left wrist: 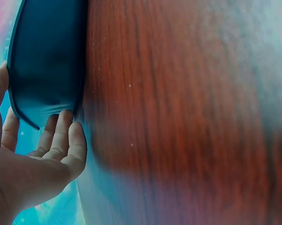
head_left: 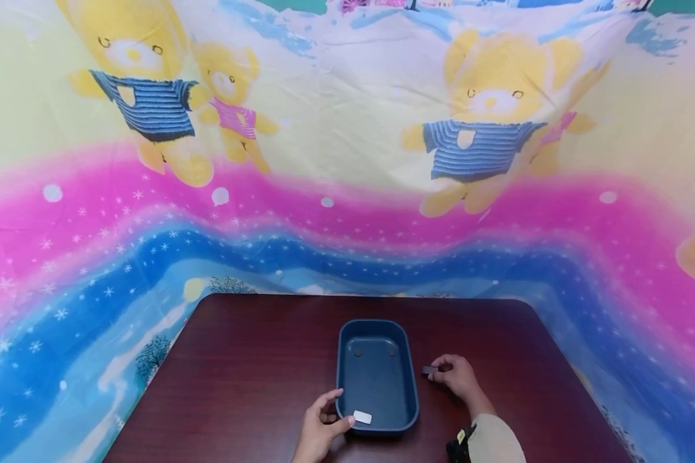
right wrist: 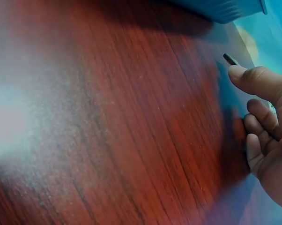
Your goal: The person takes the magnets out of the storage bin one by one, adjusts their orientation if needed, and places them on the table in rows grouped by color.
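A dark blue rectangular bin (head_left: 376, 379) stands upright on the table. My left hand (head_left: 318, 427) grips its near left corner; the thumb is at the near rim and the fingers lie along the outer left wall. In the left wrist view, the left hand (left wrist: 42, 159) has several fingertips against the bin wall (left wrist: 47, 61). A small white rectangular piece (head_left: 362, 417) shows beside the left thumb, inside the near end of the bin. To the right of the bin, my right hand (head_left: 456, 376) pinches a small dark flat piece (head_left: 428, 370). Its thin edge pokes past the thumb in the right wrist view; its kind is unclear.
The dark reddish-brown wooden table (head_left: 255, 360) extends on both sides of the bin. Behind it hangs a colourful cloth (head_left: 347, 148) printed with teddy bears. Two small round marks show at the far end of the bin's floor. A strapped dark device (head_left: 459, 445) sits on the right wrist.
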Available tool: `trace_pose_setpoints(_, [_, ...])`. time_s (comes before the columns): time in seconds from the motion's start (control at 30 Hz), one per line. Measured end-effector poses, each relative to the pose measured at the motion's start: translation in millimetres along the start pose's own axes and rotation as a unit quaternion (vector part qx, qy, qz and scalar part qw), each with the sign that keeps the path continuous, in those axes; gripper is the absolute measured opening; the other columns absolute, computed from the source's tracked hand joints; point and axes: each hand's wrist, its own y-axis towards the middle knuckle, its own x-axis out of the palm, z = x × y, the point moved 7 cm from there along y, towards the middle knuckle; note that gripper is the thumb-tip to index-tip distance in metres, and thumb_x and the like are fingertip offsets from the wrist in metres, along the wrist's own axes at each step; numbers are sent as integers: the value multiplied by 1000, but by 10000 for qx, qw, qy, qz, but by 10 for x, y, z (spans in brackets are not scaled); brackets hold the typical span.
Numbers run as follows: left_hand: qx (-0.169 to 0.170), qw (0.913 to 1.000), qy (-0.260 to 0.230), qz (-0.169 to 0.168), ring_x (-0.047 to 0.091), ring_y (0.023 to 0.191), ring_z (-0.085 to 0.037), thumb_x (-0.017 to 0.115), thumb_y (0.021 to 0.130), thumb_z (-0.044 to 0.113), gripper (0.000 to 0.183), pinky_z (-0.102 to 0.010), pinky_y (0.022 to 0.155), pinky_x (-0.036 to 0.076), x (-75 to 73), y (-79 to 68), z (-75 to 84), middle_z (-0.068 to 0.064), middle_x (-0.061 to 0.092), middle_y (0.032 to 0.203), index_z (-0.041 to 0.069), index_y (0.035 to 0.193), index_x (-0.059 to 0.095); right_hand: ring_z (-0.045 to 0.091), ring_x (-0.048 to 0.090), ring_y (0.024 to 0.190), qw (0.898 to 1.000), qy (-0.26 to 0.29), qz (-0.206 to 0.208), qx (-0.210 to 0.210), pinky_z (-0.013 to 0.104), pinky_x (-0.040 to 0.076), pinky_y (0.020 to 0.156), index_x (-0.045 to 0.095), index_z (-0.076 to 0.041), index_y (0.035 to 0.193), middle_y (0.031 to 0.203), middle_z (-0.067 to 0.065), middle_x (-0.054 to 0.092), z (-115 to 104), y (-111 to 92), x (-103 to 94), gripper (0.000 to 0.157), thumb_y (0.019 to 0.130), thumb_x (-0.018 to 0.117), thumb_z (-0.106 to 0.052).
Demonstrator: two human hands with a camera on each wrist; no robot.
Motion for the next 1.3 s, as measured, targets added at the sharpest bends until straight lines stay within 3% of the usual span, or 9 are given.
trace_pose_setpoints(0.2, [109,9996,-220,-115,52,68,-23,74,66,13,55,-30,55,45,-18,-52,139,-21,54,100,8,116,52,18,52,75,9997,-16,-78,225,32,40,66,64,-7,81,82,5,60,39,37,11,20,63,74,-7])
trace_pose_setpoints(0.4, [47,9998,-198,-71,52,69,-24,73,67,12,52,-29,56,45,-19,-125,342,-23,54,99,8,114,53,19,52,76,9996,-269,-2,115,34,40,66,65,-7,82,83,4,59,16,74,6,19,64,72,-5])
trace_pose_setpoints(0.63, [135,9996,-238,-73,52,69,-25,73,66,11,52,-30,56,45,-32,-123,345,-23,54,98,7,114,53,20,52,80,9992,-388,-43,114,35,41,67,65,-7,86,88,5,59,9,87,20,21,67,72,-8])
trace_pose_setpoints(0.87, [175,9992,-318,-176,52,71,-26,73,67,11,53,-29,59,45,-17,-137,344,-25,51,102,6,115,53,22,54,79,9993,-13,-151,342,33,44,63,60,0,100,91,11,60,-67,-48,-66,33,69,70,-6])
trace_pose_setpoints(1.1, [161,9996,-206,-86,52,73,-25,74,66,13,55,-30,60,44,-47,-144,325,-24,51,103,3,116,52,27,54,85,9991,-258,-122,327,38,43,67,58,-2,105,98,16,58,-348,-194,-82,36,71,67,-10])
trace_pose_setpoints(1.3, [198,9995,-208,-137,53,73,-26,73,67,12,54,-29,59,45,-26,-138,350,-25,51,102,5,116,52,32,50,94,9957,-333,-734,459,44,42,70,57,-7,108,105,16,54,-649,-298,-42,42,71,70,-19])
